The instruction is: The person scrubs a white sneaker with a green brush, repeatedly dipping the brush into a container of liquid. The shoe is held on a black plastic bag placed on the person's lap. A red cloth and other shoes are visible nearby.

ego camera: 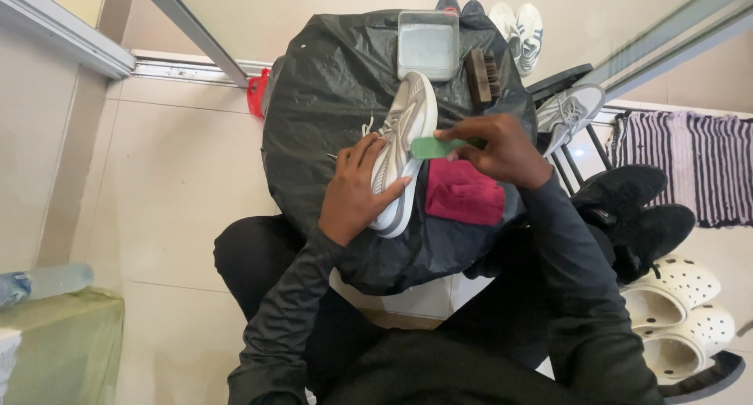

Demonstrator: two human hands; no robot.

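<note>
A grey and white sneaker (404, 130) lies on its side on a round table covered with a black plastic sheet (314, 107). My left hand (357, 189) grips the sneaker near its heel and holds it steady. My right hand (498, 147) holds a small green brush (431, 147) whose tip touches the sneaker's side. A dark red cloth (464, 193) lies on the plastic just below my right hand.
A grey tub of cloudy water (427, 44) and a wooden brush (481, 75) stand at the table's far side. Right of the table are a grey sneaker (571, 111), black shoes (627, 209), white clogs (674, 311), and a striped mat (698, 166). A water bottle (39, 282) lies at the left.
</note>
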